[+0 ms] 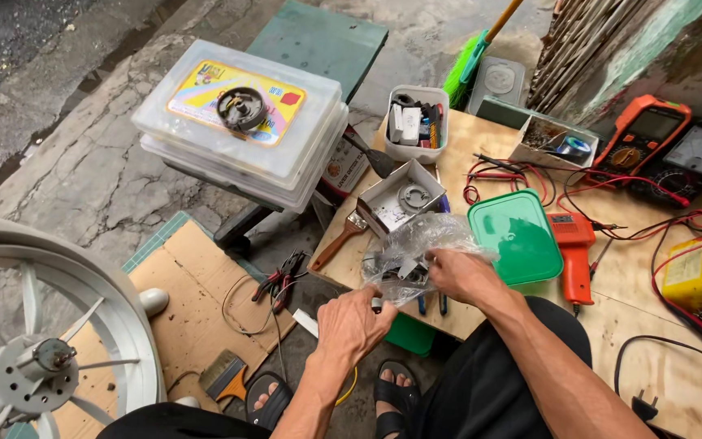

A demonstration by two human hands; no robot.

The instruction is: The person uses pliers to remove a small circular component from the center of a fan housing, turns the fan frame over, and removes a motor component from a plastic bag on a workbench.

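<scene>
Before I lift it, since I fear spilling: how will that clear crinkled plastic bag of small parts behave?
The clear crinkled plastic bag looks floppy, probably sagging unless supported underneath. Its film seems slippery, so parts may shift. Both hands, left hand and right hand, grip it.

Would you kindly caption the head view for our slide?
Both hands, left hand and right hand, grip a crinkled clear plastic bag of metal parts beside a green plastic lid on a plywood table.

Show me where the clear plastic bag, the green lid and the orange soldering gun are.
clear plastic bag (424, 240), head view, crumpled top
green lid (517, 236), head view, flat middle
orange soldering gun (576, 244), head view, body
</scene>
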